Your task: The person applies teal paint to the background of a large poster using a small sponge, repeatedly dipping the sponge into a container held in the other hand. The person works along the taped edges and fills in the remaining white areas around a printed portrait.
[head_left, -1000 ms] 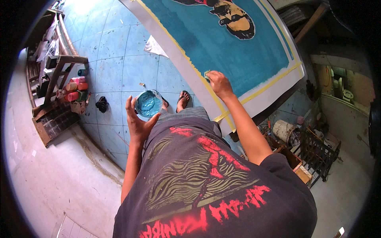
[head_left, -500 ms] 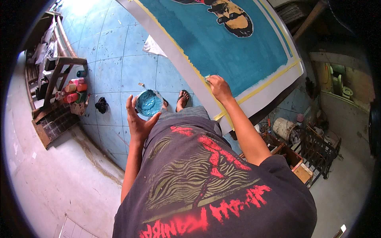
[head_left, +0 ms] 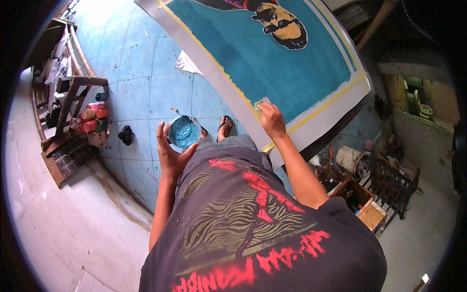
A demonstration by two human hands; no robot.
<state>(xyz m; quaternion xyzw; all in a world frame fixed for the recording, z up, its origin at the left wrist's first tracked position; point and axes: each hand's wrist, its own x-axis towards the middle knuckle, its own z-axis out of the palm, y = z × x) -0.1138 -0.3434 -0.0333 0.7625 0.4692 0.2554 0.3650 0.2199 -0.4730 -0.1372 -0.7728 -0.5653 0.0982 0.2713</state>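
My left hand (head_left: pixel 171 158) is wrapped round a clear tub of blue paint (head_left: pixel 183 131), held upright in front of my waist. In my right hand (head_left: pixel 272 120) a small pale green and yellow piece, like a sponge (head_left: pixel 260 103), is pinched between the fingertips. It is over the near left corner of the blue area on a large painting (head_left: pixel 292 73), close to the yellow tape (head_left: pixel 233 83); whether it touches the surface I cannot tell. A printed portrait (head_left: pixel 282 27) in black and tan is at the painting's far side.
On the left, several paint bottles (head_left: pixel 92 117) stand beside a wooden rack (head_left: pixel 73 95). A black rag (head_left: pixel 126 135) and a white cloth (head_left: pixel 187 63) lie on the blue tiled floor (head_left: pixel 134 92). At right are a stained bucket (head_left: pixel 349 158) and a wooden box (head_left: pixel 357 197).
My right hand has moved slightly right and nearer to me, and more of the sponge-like piece shows. The left hand still holds the paint tub. The whole view has shifted a little.
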